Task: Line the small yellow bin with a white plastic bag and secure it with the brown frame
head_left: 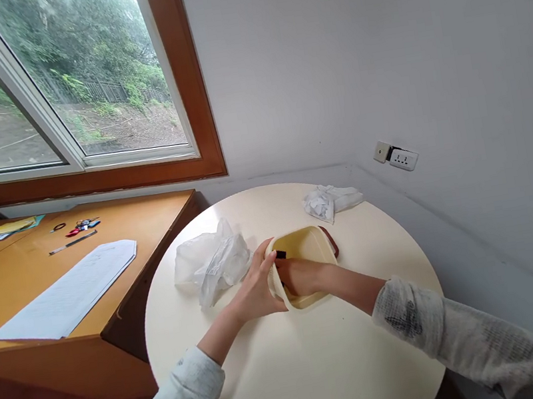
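A pale yellow plastic container (303,241) lies tipped over the round table, its mouth facing me. My left hand (260,285) grips it from the left side, thumb on the rim and fingers behind the wall. Inside it is my right hand (302,277), reaching in from the right with curled fingers against the left inner wall. A small black thing (280,254) shows at those fingers; its kind is not clear. Behind the container a reddish-brown, rounded edge (331,241) sticks out, perhaps of a lid.
On the round table (293,370), a crumpled clear plastic bag (213,262) lies left of my hands, and another bag (330,201) with white contents sits at the back right. The wooden desk (28,264) at left bears papers (71,291), a pen (73,241) and keys (82,226).
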Motion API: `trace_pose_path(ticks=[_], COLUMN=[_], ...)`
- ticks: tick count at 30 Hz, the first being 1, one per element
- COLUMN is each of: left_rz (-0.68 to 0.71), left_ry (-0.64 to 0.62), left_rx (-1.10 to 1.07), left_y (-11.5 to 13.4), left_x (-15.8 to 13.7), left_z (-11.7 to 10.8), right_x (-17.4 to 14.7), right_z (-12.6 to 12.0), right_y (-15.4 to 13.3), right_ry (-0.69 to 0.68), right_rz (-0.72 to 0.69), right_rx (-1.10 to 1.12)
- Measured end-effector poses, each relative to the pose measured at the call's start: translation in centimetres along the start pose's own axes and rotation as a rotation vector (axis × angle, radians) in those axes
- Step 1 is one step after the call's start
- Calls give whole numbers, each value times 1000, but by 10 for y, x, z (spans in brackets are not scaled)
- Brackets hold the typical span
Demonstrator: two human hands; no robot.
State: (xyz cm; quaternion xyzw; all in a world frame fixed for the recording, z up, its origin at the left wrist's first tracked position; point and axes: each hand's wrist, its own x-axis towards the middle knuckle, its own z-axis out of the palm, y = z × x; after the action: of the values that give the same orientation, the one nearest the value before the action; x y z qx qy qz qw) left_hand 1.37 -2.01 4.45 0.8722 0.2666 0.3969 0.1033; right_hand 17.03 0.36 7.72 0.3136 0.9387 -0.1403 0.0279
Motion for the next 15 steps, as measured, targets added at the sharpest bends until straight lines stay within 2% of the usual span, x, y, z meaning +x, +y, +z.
trace_pose_path(ticks=[3, 8, 15], left_rz=[-48, -77, -60], left_ry=[32, 86, 118], left_rx=[13, 21, 18], left_y=[-4, -8, -3], left_x=[-4, -13, -13], left_z=[3, 6, 12], right_x=[9, 23, 15], right_z=[0, -5, -8], right_y=[3, -3, -5], right_ry=[48, -115, -273], right_rz=[42, 318, 264], right_rx=[-177, -311, -91])
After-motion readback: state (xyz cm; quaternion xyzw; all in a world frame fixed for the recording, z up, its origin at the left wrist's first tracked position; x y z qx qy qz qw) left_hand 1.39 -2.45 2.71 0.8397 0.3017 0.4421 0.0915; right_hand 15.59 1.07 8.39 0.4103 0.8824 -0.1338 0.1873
